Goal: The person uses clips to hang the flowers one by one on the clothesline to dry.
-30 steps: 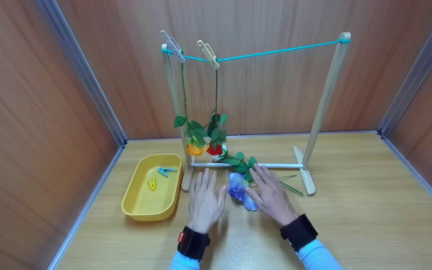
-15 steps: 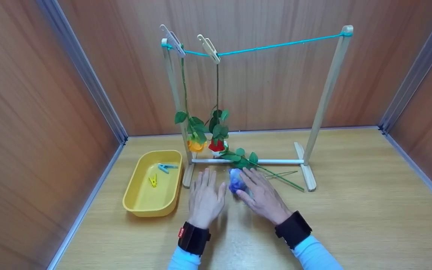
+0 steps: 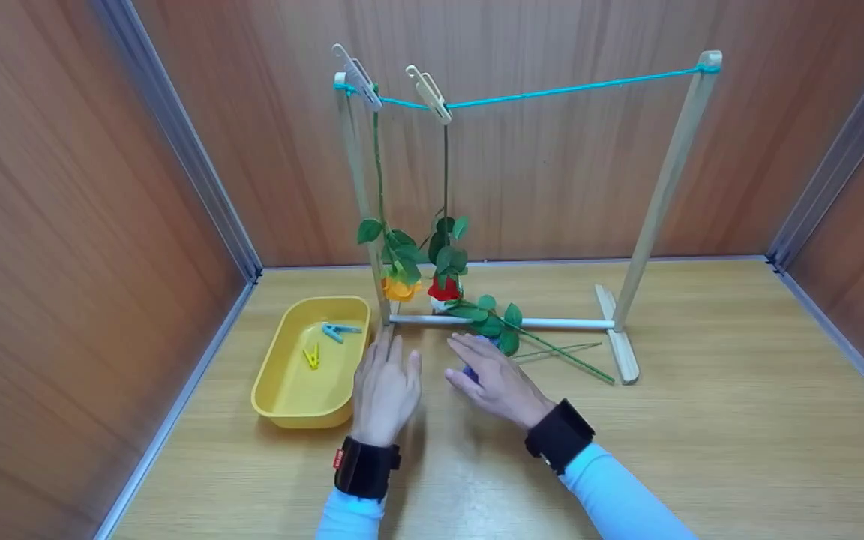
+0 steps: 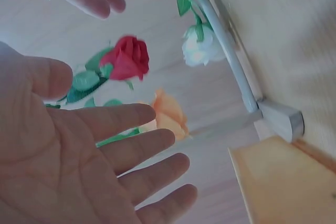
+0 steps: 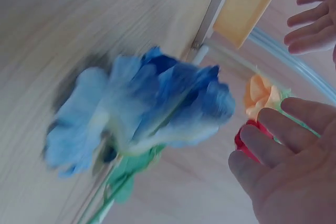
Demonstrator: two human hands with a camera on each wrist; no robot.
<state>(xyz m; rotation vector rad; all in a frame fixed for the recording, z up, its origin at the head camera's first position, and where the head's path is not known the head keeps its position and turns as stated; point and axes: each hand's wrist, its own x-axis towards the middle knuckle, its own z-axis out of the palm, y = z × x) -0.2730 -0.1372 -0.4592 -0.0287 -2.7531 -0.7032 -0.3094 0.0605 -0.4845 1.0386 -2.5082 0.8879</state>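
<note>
My left hand (image 3: 387, 390) hovers with straight fingers and holds nothing, just right of the yellow tub (image 3: 271, 412). Holding nothing either, my right hand (image 3: 498, 381) is above the blue flower (image 5: 157, 103) and covers most of it in the head view. That flower lies on the table, its green stem (image 3: 574, 361) pointing right. A white flower (image 4: 202, 47) rests behind it by the rack's bottom bar. From the blue cord hang an orange rose (image 3: 400, 288) and a red rose (image 3: 444, 289), heads down, on a pale lilac clothespin (image 3: 361, 81) and a cream clothespin (image 3: 429, 94).
In the tub lie a blue clothespin (image 3: 334, 331) and a yellow clothespin (image 3: 313, 357). The wooden rack has a right post (image 3: 664, 195) and a bottom bar (image 3: 567, 324). Wood-grain panels (image 3: 552, 172) enclose the table at the back and sides.
Both hands have shifted left, the left one nearer the tub and the right one further over the blue flower. The head view has moved slightly. The hanging roses stay on the cord.
</note>
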